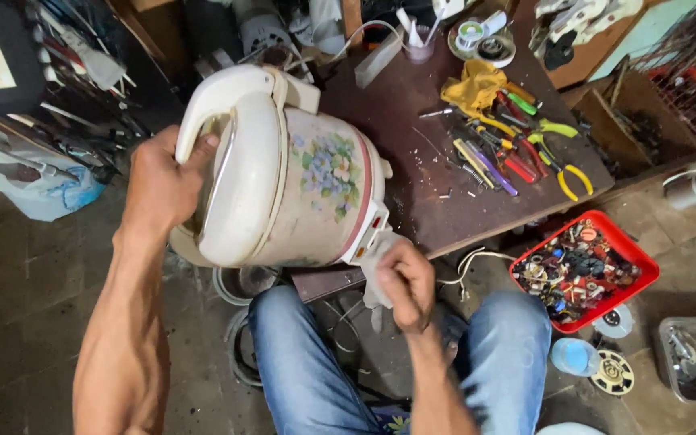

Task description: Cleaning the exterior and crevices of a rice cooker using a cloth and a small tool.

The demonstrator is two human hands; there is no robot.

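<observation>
Head view, left hand [159, 181] gripping tilted cooker [283, 173] (floral), right hand [406, 282] below

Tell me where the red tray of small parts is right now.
In the head view the red tray of small parts sits low on the right, on the floor beside the person's knee, just below the brown workbench edge where the pliers lie.
</observation>
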